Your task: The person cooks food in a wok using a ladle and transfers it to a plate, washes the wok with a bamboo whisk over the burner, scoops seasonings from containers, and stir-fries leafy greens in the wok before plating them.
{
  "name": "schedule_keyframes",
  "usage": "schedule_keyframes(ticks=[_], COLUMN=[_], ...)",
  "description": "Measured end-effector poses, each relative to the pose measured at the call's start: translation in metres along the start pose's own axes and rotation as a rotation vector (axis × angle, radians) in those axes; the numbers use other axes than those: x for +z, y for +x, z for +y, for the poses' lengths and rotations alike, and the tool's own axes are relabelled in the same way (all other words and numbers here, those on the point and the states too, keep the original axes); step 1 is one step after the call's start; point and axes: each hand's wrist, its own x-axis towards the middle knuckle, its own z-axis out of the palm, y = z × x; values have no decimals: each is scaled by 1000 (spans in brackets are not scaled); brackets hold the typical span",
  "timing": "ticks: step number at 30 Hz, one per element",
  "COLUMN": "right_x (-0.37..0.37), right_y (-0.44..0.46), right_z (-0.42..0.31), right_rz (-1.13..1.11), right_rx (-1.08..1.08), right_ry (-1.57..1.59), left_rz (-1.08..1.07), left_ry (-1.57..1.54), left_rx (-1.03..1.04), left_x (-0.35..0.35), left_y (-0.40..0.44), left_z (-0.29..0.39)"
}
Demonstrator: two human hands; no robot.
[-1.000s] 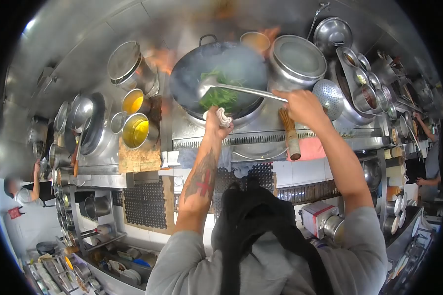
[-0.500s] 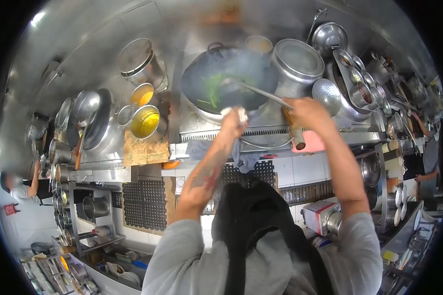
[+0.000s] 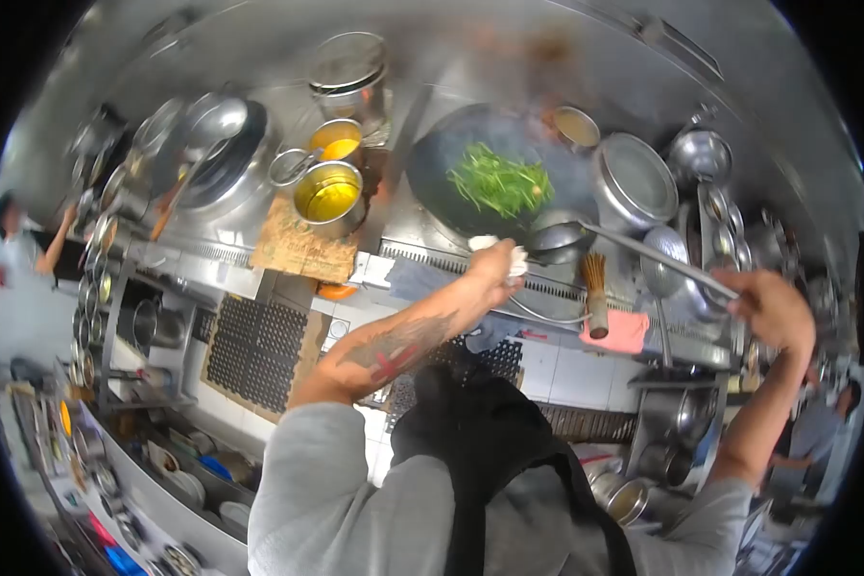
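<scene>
Leafy green vegetables [image 3: 499,180] lie in a heap in a dark wok [image 3: 435,154] on the steel range, with some haze over it. My left hand [image 3: 494,269] is closed on a bunched white cloth [image 3: 517,259] at the wok's near edge; whatever the cloth covers is hidden. Out to the right, my right hand [image 3: 773,309] is wrapped round the end of a long-handled ladle [image 3: 658,256]. The ladle's bowl is at the wok's near right side, apart from the greens.
Pots of yellow liquid [image 3: 331,200] stand left of the wok. To its right are a lidded pot [image 3: 636,178], a perforated skimmer [image 3: 664,257], a bamboo brush [image 3: 596,298] and a pink cloth [image 3: 619,331]. Other people [image 3: 821,432] are at both sides.
My right hand has swung right, drawing the ladle out of the greens to the wok's near edge. The greens now sit gathered in one heap. The camera view has shifted.
</scene>
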Motion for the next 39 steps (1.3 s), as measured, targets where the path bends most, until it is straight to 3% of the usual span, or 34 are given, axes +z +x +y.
schedule_keyframes(ticks=[2,3,5,7,9,11,12,14,16,20,23,24,25,26,28,29,31,34,35,37,39], right_x=[26,54,121,177,194,193,188,106,59,67,164,210,269,257,308,311,298,238,229,221,213], right_y=[26,55,116,159,143,133,119,76,45,41,120,155,192,185,222,228,255,248,252,265,302], right_z=[-23,-16,-17,-29,-41,-15,11,15,37,39,66,82,99,52,13,-8,-30,6,5,-6,-7], right_rz=[-3,14,140,288,350,412,399,287,334,281,231,295,511,176,294,284,353,8,6,172,145], right_rx=[151,95,-36,22,95,125,93,93,-55,-9,7,-25,-209,217,319,332,266,209,218,170,145], right_ry=[65,81,114,134,159,197,219,-24,-223,-411,-96,177,433,937,1227,1242,1197,1815,1820,1476,1397], left_rz=[-30,-12,-36,7,22,81,115,127,31,-80,-154,-195,-200,-210,-107,5,-15,-209,-206,-313,-278], left_ry=[-89,-92,-47,51,117,121,-3,33,31,-14,-66,-33,27,87,123,155,187,126,129,-40,-43], left_rx=[58,65,107,179,170,126,322,255,194,138,110,107,123,146,152,150,124,154,145,-11,-84], left_x=[20,25,-2,-27,-51,-47,-40,-11,-13,-20,-32,-40,-57,-69,-68,-72,-75,-64,-56,-40,-26], left_y=[25,40,97,118,124,100,117,103,145,147,88,65,56,53,40,32,29,16,13,17,46], left_z=[14,16,-25,-63,-97,-98,-104,-56,-27,-1,-13,-17,-29,-36,-42,-46,-42,-33,-28,-12,4])
